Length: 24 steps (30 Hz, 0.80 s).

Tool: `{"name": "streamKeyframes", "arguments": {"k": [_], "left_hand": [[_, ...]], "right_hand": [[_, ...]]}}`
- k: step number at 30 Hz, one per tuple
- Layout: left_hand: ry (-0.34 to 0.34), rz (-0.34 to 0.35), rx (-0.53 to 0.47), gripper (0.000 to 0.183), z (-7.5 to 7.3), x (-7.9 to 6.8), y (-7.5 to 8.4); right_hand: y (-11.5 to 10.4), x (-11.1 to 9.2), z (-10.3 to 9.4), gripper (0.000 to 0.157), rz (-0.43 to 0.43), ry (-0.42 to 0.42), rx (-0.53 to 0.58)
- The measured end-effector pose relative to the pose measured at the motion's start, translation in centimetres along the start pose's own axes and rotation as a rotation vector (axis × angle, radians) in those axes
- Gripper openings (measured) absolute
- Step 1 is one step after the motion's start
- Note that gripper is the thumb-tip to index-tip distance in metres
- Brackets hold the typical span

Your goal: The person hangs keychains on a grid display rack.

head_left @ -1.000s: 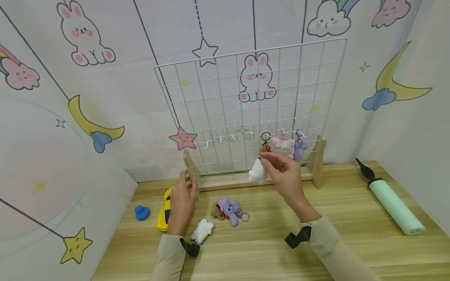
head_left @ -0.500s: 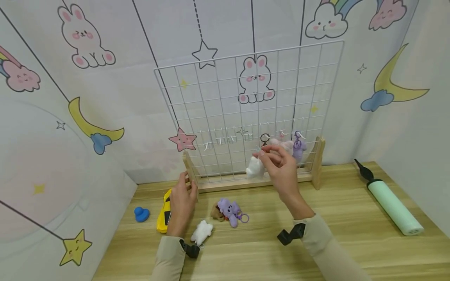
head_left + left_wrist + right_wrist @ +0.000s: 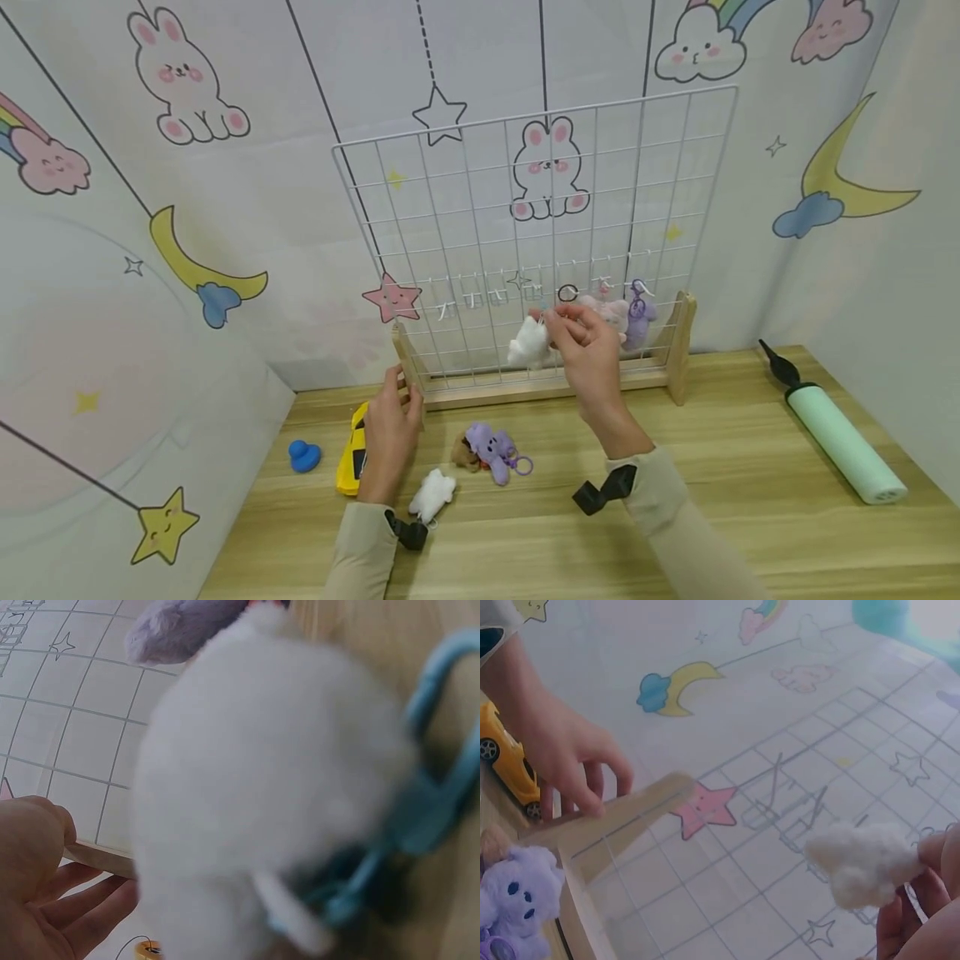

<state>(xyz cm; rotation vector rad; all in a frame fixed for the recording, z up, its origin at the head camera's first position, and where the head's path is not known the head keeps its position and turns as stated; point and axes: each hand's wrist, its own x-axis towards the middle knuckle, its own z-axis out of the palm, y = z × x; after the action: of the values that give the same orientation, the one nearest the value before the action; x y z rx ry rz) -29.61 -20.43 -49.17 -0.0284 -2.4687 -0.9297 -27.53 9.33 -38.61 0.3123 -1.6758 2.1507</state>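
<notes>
My right hand (image 3: pixel 592 367) pinches a small white plush keychain (image 3: pixel 528 340) near its top, in front of the wire grid rack (image 3: pixel 471 192). The fluffy body hangs to the left of the fingertips, just below a row of hooks (image 3: pixel 532 292). My left hand (image 3: pixel 390 433) grips the left wooden leg (image 3: pixel 403 343) of the rack, thumb on one side and fingers on the other. Close to the left wrist camera lies another white plush keychain (image 3: pixel 262 757) with a teal clasp (image 3: pixel 427 814). A pink plush (image 3: pixel 609 315) and a purple plush (image 3: pixel 639 325) hang at the right.
On the table, a purple plush keychain (image 3: pixel 487 446) overlaps a brown plush (image 3: pixel 462 455). A yellow toy car (image 3: pixel 348 471) is beside my left hand, with a blue rubber duck (image 3: pixel 303 455) farther left. A mint hand pump (image 3: pixel 843 442) lies at the right.
My right hand has moved left with the white plush keychain, away from the hanging plushes and toward the bare hooks. My left hand keeps its place on the wooden leg.
</notes>
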Motion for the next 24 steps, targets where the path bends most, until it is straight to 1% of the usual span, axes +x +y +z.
{"name": "streamKeyframes", "arguments": {"k": [5, 9, 14, 19, 24], "left_hand": [[0.000, -0.005, 0.005, 0.044, -0.1, 0.0, 0.0], [0.012, 0.015, -0.002, 0.044, -0.1, 0.0, 0.1], [0.025, 0.022, -0.003, 0.043, -0.1, 0.0, 0.2], [0.020, 0.024, 0.002, 0.044, 0.0, 0.0, 0.1], [0.028, 0.026, 0.000, 0.043, 0.0, -0.1, 0.1]], "right_hand": [[0.3, 0.2, 1.0, 0.021, -0.023, 0.082, 0.013], [0.2, 0.4, 1.6, 0.022, -0.016, 0.149, 0.024], [0.3, 0.6, 1.8, 0.028, 0.015, 0.191, 0.046], [0.6, 0.8, 1.7, 0.025, 0.067, 0.239, 0.084], [0.9, 0.9, 1.8, 0.022, 0.079, 0.249, 0.109]]}}
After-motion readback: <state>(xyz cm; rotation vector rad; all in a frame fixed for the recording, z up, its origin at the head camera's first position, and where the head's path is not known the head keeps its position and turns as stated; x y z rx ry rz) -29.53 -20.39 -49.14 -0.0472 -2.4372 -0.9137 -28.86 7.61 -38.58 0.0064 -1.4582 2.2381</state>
